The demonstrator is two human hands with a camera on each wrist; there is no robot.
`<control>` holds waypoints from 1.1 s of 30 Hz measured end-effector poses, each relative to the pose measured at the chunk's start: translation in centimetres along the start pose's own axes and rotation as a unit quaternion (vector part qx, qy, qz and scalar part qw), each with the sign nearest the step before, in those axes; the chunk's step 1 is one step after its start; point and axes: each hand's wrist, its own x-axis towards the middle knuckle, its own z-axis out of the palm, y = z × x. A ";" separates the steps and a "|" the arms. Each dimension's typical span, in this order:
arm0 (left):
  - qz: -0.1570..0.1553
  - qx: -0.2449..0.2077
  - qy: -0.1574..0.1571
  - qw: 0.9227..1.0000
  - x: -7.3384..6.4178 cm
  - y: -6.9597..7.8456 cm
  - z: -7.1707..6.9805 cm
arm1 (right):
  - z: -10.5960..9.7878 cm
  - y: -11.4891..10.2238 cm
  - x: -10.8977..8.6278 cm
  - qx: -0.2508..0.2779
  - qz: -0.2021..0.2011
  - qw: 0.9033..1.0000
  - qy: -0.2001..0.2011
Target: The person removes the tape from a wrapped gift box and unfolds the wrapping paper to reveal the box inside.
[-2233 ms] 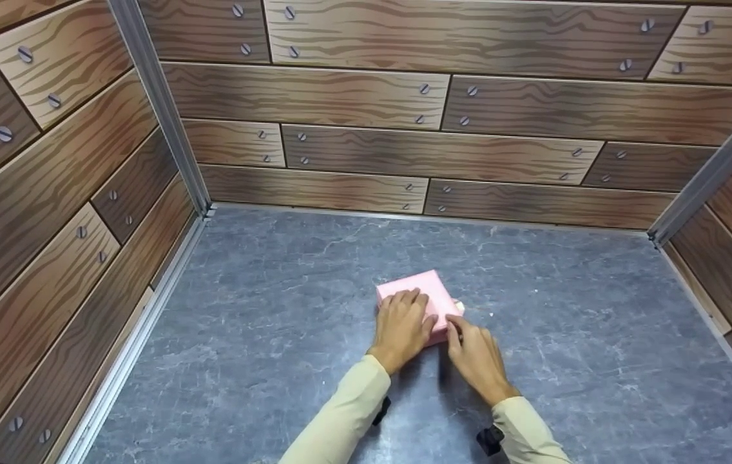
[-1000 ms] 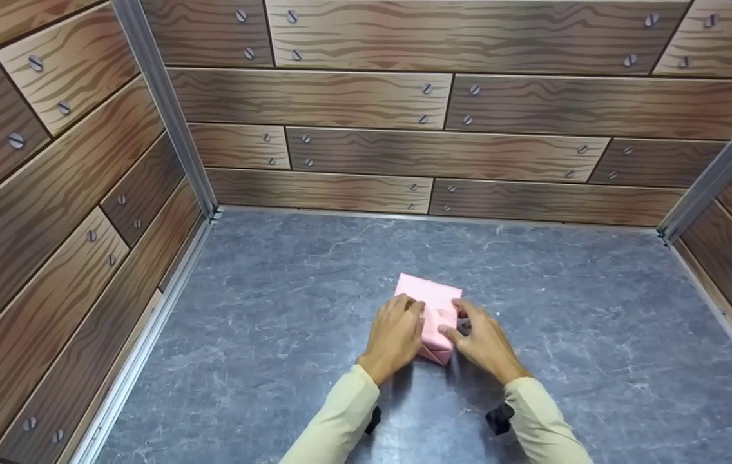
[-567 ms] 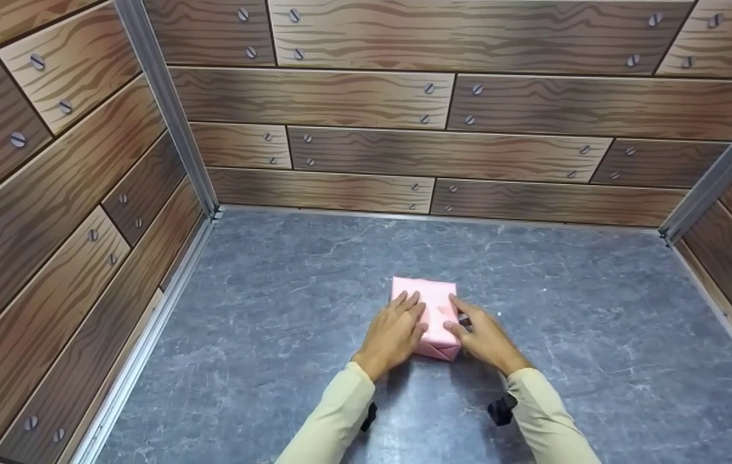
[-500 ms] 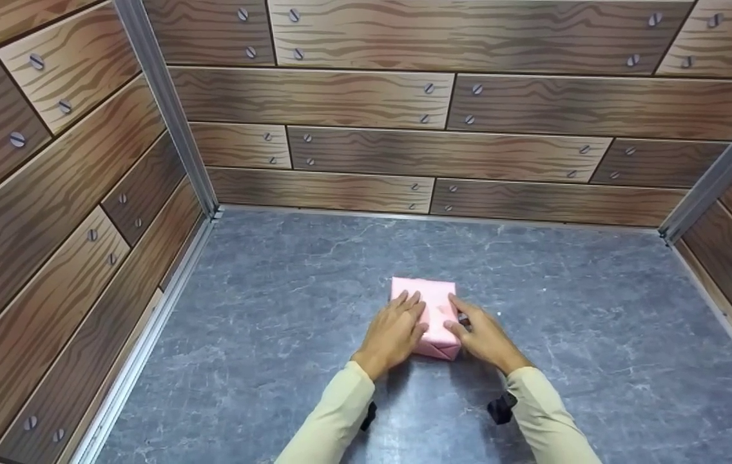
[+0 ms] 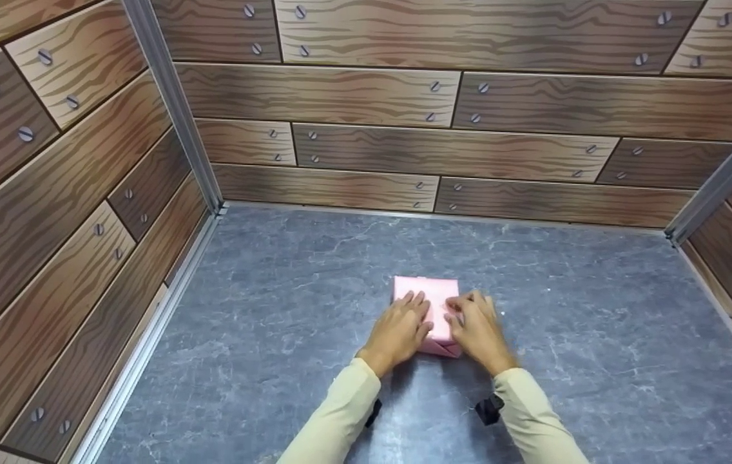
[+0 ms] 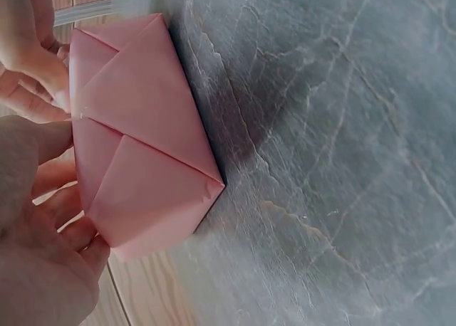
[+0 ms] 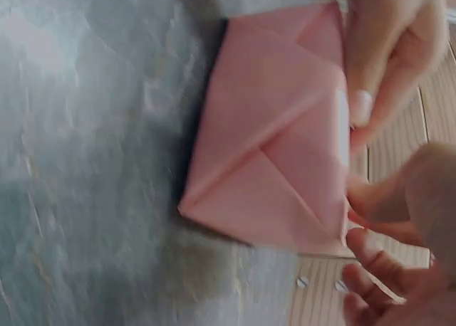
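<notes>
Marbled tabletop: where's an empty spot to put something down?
Bare tabletop: between the pink wrapped box and plank-print back wall, and between the left hand and left wall. Crowded: the box, which that hand and the right hand touch.

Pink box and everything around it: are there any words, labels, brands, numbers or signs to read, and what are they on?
No readable text anywhere.
Pink box: none on the parts that show.
Plank-patterned walls: only wood grain and screw heads.
Grey surface: only pale veins.
Black devices at the wrists: too small to tell.
</notes>
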 end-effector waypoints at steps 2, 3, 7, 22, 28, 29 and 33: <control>0.001 -0.001 0.001 1.000 0.0 -0.1 0.0 | 0.6 -0.3 0.1 -0.014 0.001 0.999 0.029; 0.000 -0.001 -0.001 1.000 0.0 -0.1 -0.1 | 0.9 -0.4 0.2 -0.019 0.003 0.999 0.042; 0.000 -0.001 -0.003 1.000 0.0 -0.1 0.0 | 1.8 -0.6 0.0 -0.037 0.018 0.996 0.084; 0.005 -0.005 0.010 1.000 -0.1 0.0 0.0 | 2.4 -0.8 0.3 -0.104 -0.028 0.987 0.121; 0.010 -0.006 0.021 1.000 -0.1 -0.1 -0.1 | 2.5 -0.5 0.5 -0.118 -0.051 0.984 0.126; 0.011 -0.006 0.022 1.000 -0.1 -0.1 -0.1 | 2.5 -0.4 0.5 -0.120 -0.053 0.983 0.129; 0.012 -0.003 0.022 1.000 0.0 -0.1 -0.2 | 2.4 -0.3 0.6 -0.121 -0.058 0.982 0.135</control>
